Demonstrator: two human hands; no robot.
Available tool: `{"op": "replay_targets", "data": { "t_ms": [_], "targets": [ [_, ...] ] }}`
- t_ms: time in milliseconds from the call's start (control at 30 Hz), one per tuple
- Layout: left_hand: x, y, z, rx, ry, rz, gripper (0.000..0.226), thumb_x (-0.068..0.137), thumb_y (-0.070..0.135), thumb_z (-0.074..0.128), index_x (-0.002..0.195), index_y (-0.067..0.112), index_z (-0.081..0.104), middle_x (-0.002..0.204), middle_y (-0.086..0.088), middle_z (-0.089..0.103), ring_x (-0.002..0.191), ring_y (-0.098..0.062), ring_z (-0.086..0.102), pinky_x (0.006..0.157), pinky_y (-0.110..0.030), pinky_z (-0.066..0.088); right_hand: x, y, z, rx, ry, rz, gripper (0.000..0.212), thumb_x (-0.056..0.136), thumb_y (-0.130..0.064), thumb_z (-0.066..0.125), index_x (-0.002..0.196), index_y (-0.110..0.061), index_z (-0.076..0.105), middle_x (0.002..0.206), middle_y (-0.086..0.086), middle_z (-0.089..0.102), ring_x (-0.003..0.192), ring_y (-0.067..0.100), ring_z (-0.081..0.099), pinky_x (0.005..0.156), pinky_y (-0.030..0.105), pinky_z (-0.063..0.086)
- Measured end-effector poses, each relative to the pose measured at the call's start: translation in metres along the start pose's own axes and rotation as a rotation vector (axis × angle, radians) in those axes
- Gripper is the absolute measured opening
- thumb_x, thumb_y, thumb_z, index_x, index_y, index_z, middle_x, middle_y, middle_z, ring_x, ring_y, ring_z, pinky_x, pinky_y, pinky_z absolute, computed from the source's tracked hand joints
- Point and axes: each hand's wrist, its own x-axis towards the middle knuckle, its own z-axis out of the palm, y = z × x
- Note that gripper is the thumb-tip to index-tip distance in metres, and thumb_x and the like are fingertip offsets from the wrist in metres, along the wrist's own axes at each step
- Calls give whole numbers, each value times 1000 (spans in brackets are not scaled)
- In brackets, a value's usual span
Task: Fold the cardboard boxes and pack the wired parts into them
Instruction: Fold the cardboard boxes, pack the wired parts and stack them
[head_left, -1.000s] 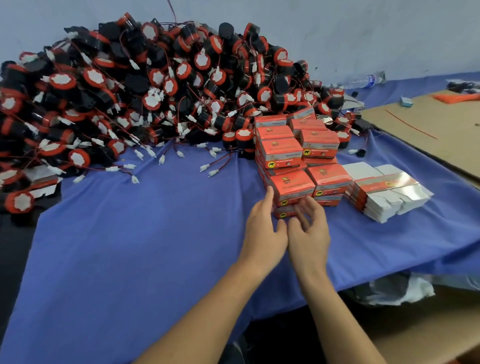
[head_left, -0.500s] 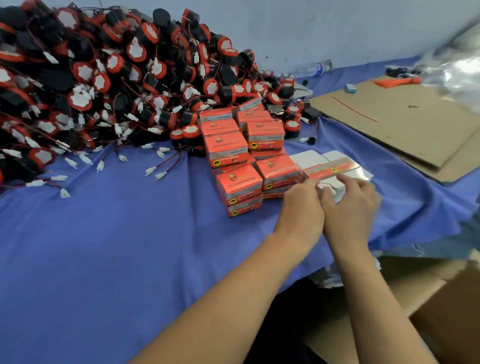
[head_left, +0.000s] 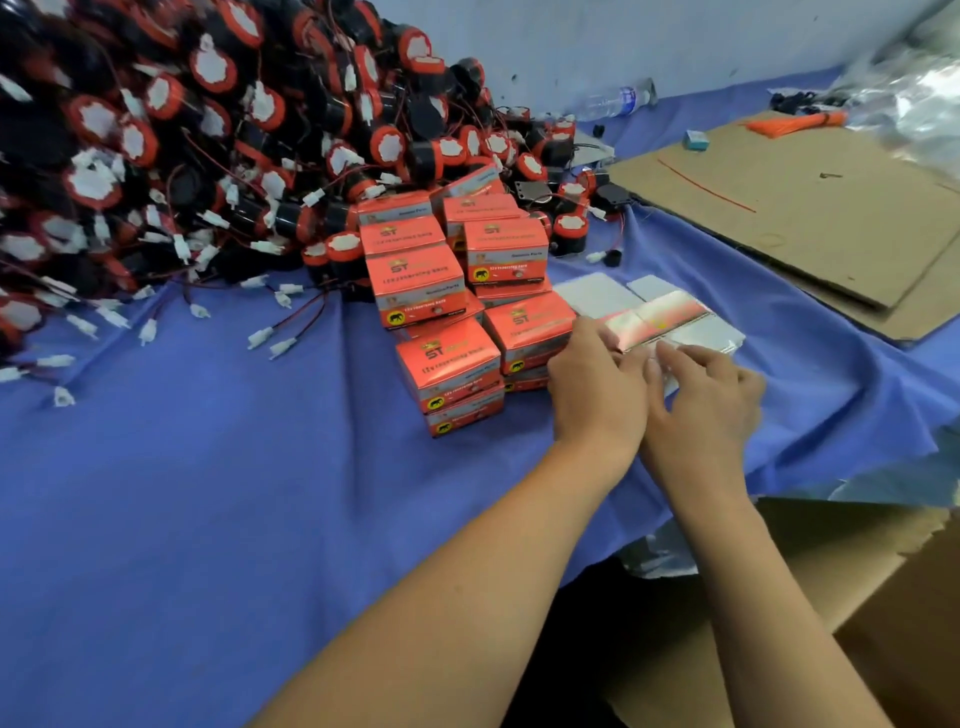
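A stack of flat, unfolded cardboard boxes (head_left: 670, 317), orange and glossy white, lies on the blue cloth (head_left: 208, 493) right of centre. My left hand (head_left: 597, 384) pinches the near left edge of the top flat box. My right hand (head_left: 701, 405) rests beside it on the stack's near edge, fingers stretched out. Just left of my hands stand several folded orange boxes (head_left: 447, 358), stacked in two layers. Behind them rises a big pile of black and orange wired parts (head_left: 208, 130) with white connectors.
A brown cardboard sheet (head_left: 810, 208) lies at the right, with an orange bundle (head_left: 789, 123) and a small blue box (head_left: 695, 139) on it. A plastic bottle (head_left: 613, 101) lies by the wall. Crumpled clear plastic (head_left: 919, 93) fills the top right. A cardboard carton (head_left: 857, 587) stands below the table edge.
Both my hands left the front folded orange box and moved right to the stack of flat boxes. The view swung to the right and closer.
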Motion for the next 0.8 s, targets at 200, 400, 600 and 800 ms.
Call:
{"op": "replay_targets", "data": {
  "t_ms": [200,400,600,800],
  "targets": [
    [-10,13,5,-206,23,2,18,91,15,73,106,16,63,90,2,75,86,-13,71,85,-32,57,-7,-2,-18,256,119,-32,41,103,-26,44,137,-15,64,137,8,63,134,32,47,114,41,30],
    [-42,13,-46,-346,-50,249,26,99,1,58,121,9,69,107,-4,77,98,-15,72,85,-29,58,-13,1,-64,427,23,-59,82,83,-54,75,155,-34,39,155,-7,40,146,5,33,121,38,31],
    [-95,-7,-140,-228,35,324,34,104,3,55,132,17,68,118,12,75,111,-9,70,95,-25,54,-51,-50,-81,371,-329,-271,88,69,-57,83,146,-50,42,133,-17,57,124,4,53,102,30,44],
    [-150,-31,-222,-20,333,281,32,103,19,60,131,32,69,108,22,75,99,-7,71,84,-17,55,-109,-108,-57,474,-571,-378,55,76,-32,88,121,-43,57,116,-15,68,111,5,63,94,29,52]
  ]
}}
